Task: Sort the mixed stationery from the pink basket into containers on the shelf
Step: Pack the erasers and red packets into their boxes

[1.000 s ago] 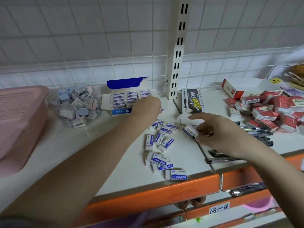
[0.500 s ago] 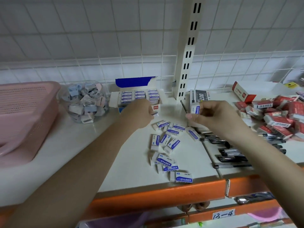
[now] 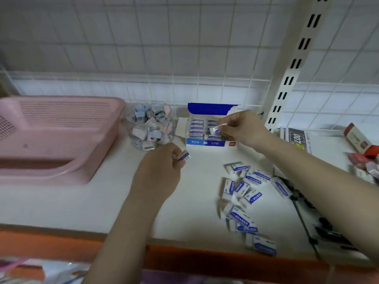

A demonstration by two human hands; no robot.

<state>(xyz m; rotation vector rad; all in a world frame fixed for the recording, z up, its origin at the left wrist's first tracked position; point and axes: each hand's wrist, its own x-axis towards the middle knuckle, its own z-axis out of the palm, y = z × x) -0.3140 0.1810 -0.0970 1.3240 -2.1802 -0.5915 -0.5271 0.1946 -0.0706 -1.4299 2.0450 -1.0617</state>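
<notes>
The right hand [image 3: 242, 128] has crossed to the cardboard eraser box [image 3: 207, 143], pinching a sleeved rectangular eraser [image 3: 215, 130] above it. The left hand [image 3: 160, 171] is gripping another eraser [image 3: 184, 156] beside the clear jar [image 3: 149, 128].

A pink basket [image 3: 61, 136] with slotted walls is sitting at the white shelf's [image 3: 102, 201] left edge, above its orange front lip. White erasers [image 3: 244, 193] are showing blue printed sleeves, and the white eraser box [image 3: 207, 143] is showing a blue flap and a small red mark.
</notes>
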